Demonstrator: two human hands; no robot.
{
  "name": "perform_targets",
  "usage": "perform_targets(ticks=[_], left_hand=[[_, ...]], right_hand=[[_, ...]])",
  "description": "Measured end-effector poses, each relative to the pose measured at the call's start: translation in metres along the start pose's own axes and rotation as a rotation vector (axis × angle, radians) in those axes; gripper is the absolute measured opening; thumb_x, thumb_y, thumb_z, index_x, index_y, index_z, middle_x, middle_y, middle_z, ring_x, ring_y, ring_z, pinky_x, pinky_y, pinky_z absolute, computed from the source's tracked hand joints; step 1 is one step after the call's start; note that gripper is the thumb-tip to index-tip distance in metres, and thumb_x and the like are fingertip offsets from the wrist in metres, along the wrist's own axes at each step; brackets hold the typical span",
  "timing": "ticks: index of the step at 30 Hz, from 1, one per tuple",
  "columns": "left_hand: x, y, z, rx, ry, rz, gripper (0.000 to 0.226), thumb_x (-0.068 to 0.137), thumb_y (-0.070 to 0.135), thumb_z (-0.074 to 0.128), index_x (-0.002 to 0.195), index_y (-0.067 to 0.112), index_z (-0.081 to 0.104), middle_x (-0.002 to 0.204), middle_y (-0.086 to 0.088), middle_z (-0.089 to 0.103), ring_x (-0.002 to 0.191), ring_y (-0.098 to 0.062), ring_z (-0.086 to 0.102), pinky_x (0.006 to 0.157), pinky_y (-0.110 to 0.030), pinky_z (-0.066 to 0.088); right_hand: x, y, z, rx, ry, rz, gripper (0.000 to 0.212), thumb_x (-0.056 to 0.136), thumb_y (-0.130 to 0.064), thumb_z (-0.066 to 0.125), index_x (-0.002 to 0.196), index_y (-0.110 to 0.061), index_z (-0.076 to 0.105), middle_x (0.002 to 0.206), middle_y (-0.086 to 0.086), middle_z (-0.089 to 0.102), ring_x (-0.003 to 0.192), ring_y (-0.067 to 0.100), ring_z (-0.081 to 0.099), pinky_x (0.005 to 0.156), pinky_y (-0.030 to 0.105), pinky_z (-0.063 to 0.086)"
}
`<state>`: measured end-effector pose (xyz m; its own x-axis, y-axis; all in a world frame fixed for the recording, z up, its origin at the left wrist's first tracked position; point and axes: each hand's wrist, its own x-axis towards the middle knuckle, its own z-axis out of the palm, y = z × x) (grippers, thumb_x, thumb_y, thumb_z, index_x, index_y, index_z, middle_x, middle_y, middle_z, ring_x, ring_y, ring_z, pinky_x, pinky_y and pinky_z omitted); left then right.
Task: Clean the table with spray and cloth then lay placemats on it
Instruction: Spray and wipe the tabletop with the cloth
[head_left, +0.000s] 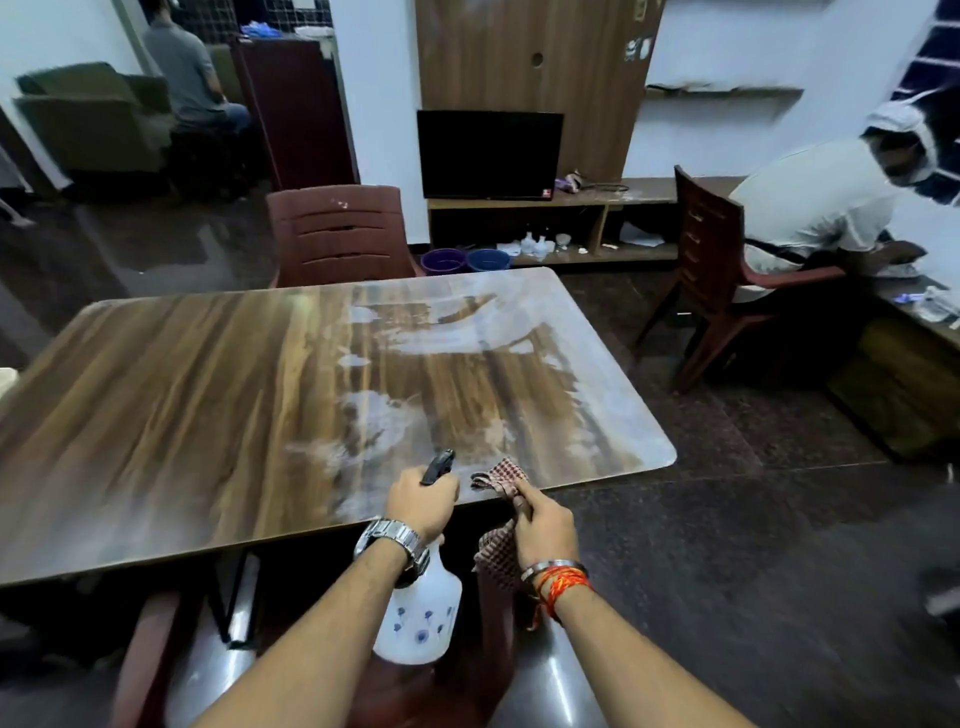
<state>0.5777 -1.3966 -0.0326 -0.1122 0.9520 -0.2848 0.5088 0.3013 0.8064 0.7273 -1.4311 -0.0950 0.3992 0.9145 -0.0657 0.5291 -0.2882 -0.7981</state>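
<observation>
The rectangular brown wood-grain desk (182, 389) with rounded corners stood on a dark glossy floor (727, 545); whitish wet smears (457, 338) lay in patches across its right half

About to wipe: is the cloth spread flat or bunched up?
Bunched up: the red-and-white checked cloth hangs crumpled from the right hand, one end over the wooden table edge.

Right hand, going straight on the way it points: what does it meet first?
Probably the table top: the right hand grips the checked cloth at the near edge, pointing across the smeared whitish patch. Nothing else shows in that line, though its height above the wood is unclear.
</observation>
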Motion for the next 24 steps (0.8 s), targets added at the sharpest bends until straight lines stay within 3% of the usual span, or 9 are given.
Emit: perform_targets(ticks=[6, 12, 16, 20, 22, 24], left_hand=[[0.044, 0.027, 0.052, 0.067, 0.008, -0.06, 0.03, 0.073, 0.029, 0.055, 0.053, 0.007, 0.052, 0.053, -0.007, 0.057, 0.053, -0.03, 0.051, 0.047, -0.027, 0.035], [0.07, 0.038, 0.064, 0.025, 0.049, -0.219, 0.026, 0.073, 0.03, 0.054, 0.063, 0.008, 0.063, 0.069, -0.012, 0.07, 0.062, -0.03, 0.059, 0.053, -0.028, 0.04], [0.08, 0.039, 0.064, 0.012, 0.155, -0.301, 0.023, 0.071, 0.032, 0.056, 0.066, 0.01, 0.063, 0.061, -0.008, 0.062, 0.06, -0.03, 0.056, 0.053, -0.028, 0.038], [0.073, 0.043, 0.066, -0.018, 0.301, -0.417, 0.027, 0.066, 0.036, 0.055, 0.056, 0.011, 0.055, 0.054, -0.008, 0.055, 0.055, -0.03, 0.052, 0.048, -0.028, 0.034], [0.065, 0.042, 0.066, -0.035, 0.36, -0.481, 0.027, 0.068, 0.034, 0.055, 0.053, 0.013, 0.047, 0.051, -0.005, 0.048, 0.05, -0.026, 0.045, 0.045, -0.026, 0.028], [0.057, 0.036, 0.068, -0.046, 0.446, -0.539, 0.027, 0.067, 0.037, 0.05, 0.056, 0.012, 0.046, 0.055, -0.007, 0.051, 0.049, -0.024, 0.044, 0.046, -0.026, 0.03]], right_hand=[[0.06, 0.022, -0.034, -0.118, -0.045, -0.025, 0.033, 0.095, -0.014, 0.051, 0.123, -0.024, 0.065, 0.119, 0.007, 0.068, 0.11, 0.027, 0.061, 0.087, 0.026, 0.044], [0.105, 0.025, -0.035, -0.154, -0.095, -0.112, 0.036, 0.096, -0.015, 0.049, 0.127, -0.029, 0.061, 0.121, 0.0, 0.066, 0.108, 0.024, 0.06, 0.085, 0.025, 0.045], [0.144, 0.018, -0.019, -0.133, -0.128, -0.237, 0.042, 0.093, -0.015, 0.052, 0.131, -0.032, 0.057, 0.128, -0.006, 0.062, 0.111, 0.022, 0.059, 0.087, 0.028, 0.046], [0.174, 0.022, -0.007, -0.077, -0.159, -0.433, 0.042, 0.09, -0.017, 0.051, 0.131, -0.023, 0.058, 0.13, -0.004, 0.061, 0.118, 0.018, 0.058, 0.094, 0.029, 0.048], [0.19, 0.036, 0.001, -0.228, -0.289, -0.597, 0.048, 0.093, -0.033, 0.033, 0.135, -0.02, 0.053, 0.136, -0.002, 0.057, 0.127, 0.021, 0.051, 0.103, 0.034, 0.042], [0.199, 0.046, 0.011, -0.517, -0.551, -0.683, 0.055, 0.096, -0.041, 0.02, 0.146, -0.023, 0.036, 0.152, -0.004, 0.036, 0.141, 0.022, 0.029, 0.114, 0.038, 0.024]])
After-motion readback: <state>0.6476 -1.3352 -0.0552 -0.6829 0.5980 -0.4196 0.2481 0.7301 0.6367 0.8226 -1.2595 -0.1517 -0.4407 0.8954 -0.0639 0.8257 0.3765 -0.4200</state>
